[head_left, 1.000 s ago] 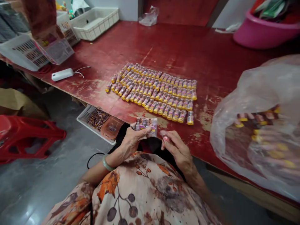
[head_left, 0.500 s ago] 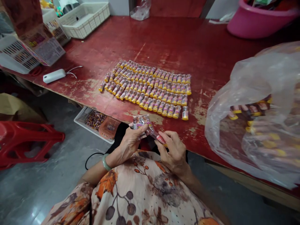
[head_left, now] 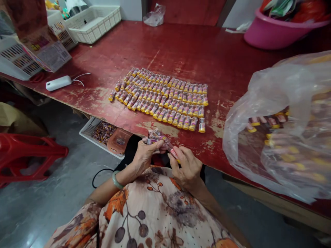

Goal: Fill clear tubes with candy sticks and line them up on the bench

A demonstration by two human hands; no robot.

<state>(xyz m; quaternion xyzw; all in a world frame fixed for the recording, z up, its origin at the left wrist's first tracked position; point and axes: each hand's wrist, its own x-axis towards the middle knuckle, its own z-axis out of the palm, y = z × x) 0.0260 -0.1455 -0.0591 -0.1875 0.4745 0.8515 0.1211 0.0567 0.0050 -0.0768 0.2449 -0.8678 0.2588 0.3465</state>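
In front of my lap, my left hand point(head_left: 143, 153) is closed on a printed plastic wrapper point(head_left: 154, 135), pinched under the thumb and bunched up. My right hand point(head_left: 187, 167) grips a small tube point(head_left: 173, 152) with a pinkish-red label and a yellow end. The tube's upper part meets the clear film at my left fingers; whether it is inside the film I cannot tell. Beyond my hands, rows of small wrapped tubes point(head_left: 165, 100) with yellow ends lie on the red table point(head_left: 181, 44). One wrapped tube point(head_left: 202, 125) sits at the near right end.
A large clear plastic bag point(head_left: 238, 100) with more tubes stands at right. The pink tub point(head_left: 274, 34) is behind it. White baskets point(head_left: 103, 26) and an opened carton point(head_left: 55, 55) are at left, near a white device point(head_left: 59, 83). Below are a crate point(head_left: 88, 136) and red stool point(head_left: 31, 155).
The wrapper in my left hand was flatter and is now bunched up. Both hands stay close together, the right one slightly further left. The view has shifted a little.
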